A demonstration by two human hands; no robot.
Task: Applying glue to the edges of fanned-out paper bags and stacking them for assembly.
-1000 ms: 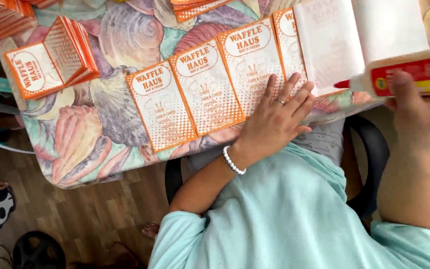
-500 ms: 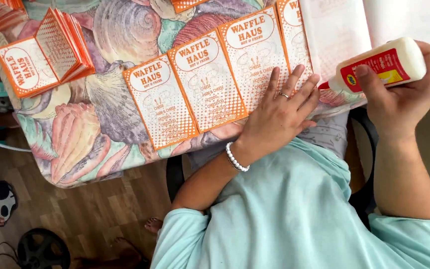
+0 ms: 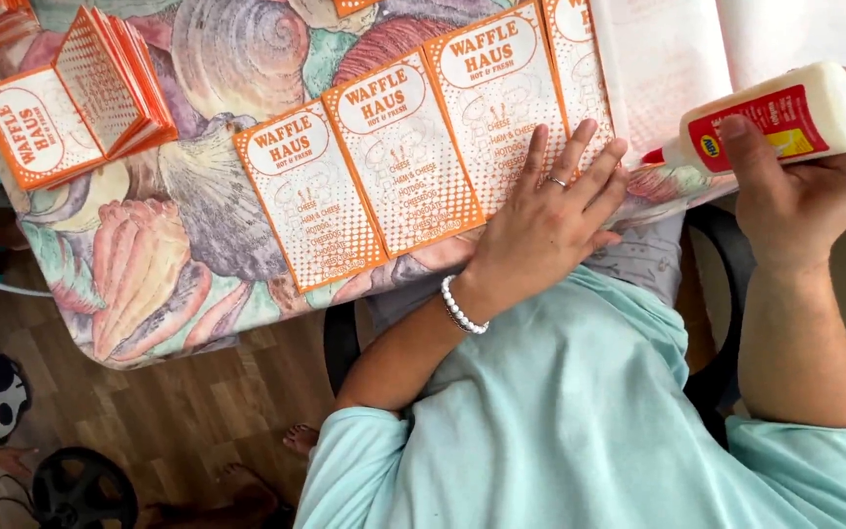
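Right hand (image 3: 803, 181) grips a white glue bottle (image 3: 771, 120) at two o'clock, red tip pointing toward nine; left hand (image 3: 550, 220) lies flat, fingers spread (ring visible), on the orange-printed paper sheets (image 3: 413, 147) at centre

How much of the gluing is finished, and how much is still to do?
Done, it seems: a folded orange-and-white carton stands at the table's far left. In hand: the left hand presses flat on the row of flat printed sheets, while the right hand holds a glue bottle with its red tip near the blank white sheet. Left: those flat sheets look unfolded; no glue line shows yet.
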